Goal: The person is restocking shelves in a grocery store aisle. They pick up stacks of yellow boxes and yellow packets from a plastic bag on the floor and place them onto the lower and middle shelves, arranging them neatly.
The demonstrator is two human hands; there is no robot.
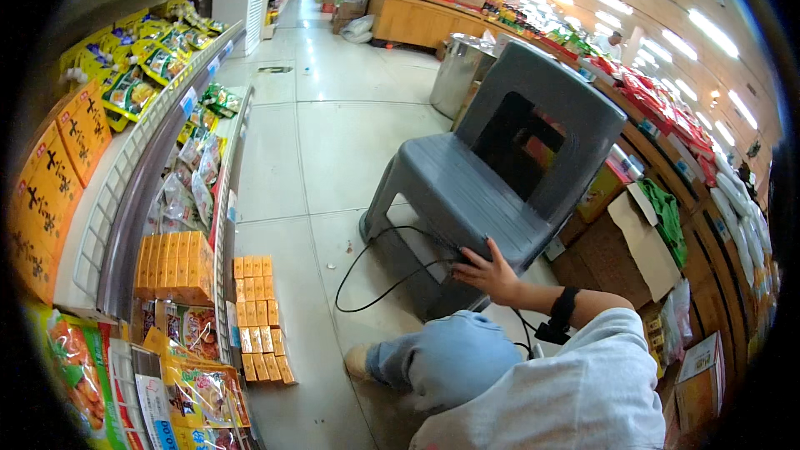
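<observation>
My right hand [490, 272] is spread, fingers apart, at the front edge of a grey plastic chair [475, 181] with a cut-out backrest. A thin black cable [359, 310] loops over the floor and passes by the fingertips; whether they touch it is not clear. My left hand is out of view. A black strap [564, 306] with a small device circles my right forearm. Below the chair are my bent knee in blue jeans and a light shoe [357, 362]. Small orange boxes [259, 319] stand in rows on the floor left of me, by the shelf.
A store shelf with a wire guard [94, 237] runs along the left, holding bagged goods and orange cartons [175, 265]. Right of the chair stand an open cardboard box [644, 244] and a wooden display counter. A steel drum [459, 75] is behind the chair. A person [609, 45] is far off.
</observation>
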